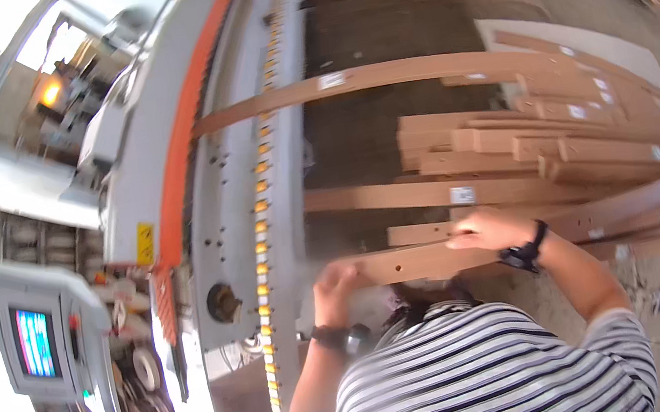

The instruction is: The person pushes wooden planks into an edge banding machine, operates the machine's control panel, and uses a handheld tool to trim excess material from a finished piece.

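Holding a brown drilled board crosswise in front of a black-and-white striped shirt, just right of a long grey machine. Clamping the board's left end between the fingers of the left hand; pinching its far edge, farther right, with those of the right hand, though somewhat blurred by motion. Wearing a dark band on the left wrist and a dark wristwatch on the right.

Beyond the board, lying roughly parallel to it: a long brown strip with a white label. Farther off, reaching across the row of yellow rollers: another long labelled strip. To the right, heaped unevenly: a pile of brown boards. Along the machine: an orange rail. At far left: a control panel with a lit screen, near racks of rolls.
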`<state>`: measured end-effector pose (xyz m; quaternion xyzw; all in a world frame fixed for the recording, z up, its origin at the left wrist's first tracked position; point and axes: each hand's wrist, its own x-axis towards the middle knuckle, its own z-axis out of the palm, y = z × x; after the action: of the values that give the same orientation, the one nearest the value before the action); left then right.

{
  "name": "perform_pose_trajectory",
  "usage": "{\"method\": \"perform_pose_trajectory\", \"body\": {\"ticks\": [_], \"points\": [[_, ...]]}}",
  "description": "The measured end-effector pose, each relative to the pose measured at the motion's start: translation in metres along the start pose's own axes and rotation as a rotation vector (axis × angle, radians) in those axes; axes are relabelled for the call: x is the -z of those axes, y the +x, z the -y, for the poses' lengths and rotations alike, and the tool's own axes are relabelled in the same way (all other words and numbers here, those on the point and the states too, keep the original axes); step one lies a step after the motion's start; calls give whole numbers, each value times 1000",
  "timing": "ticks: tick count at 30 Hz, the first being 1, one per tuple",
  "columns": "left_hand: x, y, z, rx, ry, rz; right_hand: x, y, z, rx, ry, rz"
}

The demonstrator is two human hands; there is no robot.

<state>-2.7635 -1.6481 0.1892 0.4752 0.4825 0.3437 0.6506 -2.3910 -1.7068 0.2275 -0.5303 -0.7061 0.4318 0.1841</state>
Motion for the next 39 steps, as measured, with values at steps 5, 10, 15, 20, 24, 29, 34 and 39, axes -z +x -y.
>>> {"method": "perform_pose_trajectory", "body": {"ticks": [5,10,15,20,24,29,34,39], "points": [[116,-5,-34,-150,-178,-545,19,-42,0,-152,-215,-18],[251,11,-24,2,-292,-1001,4,-71,-54,-361,-210,216],[284,22,5,-51,-116,-1049,-50,-54,-46,-309,-245,249],[277,38,-27,30,-44,-1119,-81,-22,-4,-186,-274,120],[310,42,-21,299,189,-1186,-85,7,47,-94,-419,22],[322,50,0,157,392,-1217,-90,28,65,-74,-420,37],[320,49,-11,188,339,-1183,-101,34,75,-78,-442,95],[314,42,-24,211,376,-1202,-99,35,90,-126,-422,128]]}}
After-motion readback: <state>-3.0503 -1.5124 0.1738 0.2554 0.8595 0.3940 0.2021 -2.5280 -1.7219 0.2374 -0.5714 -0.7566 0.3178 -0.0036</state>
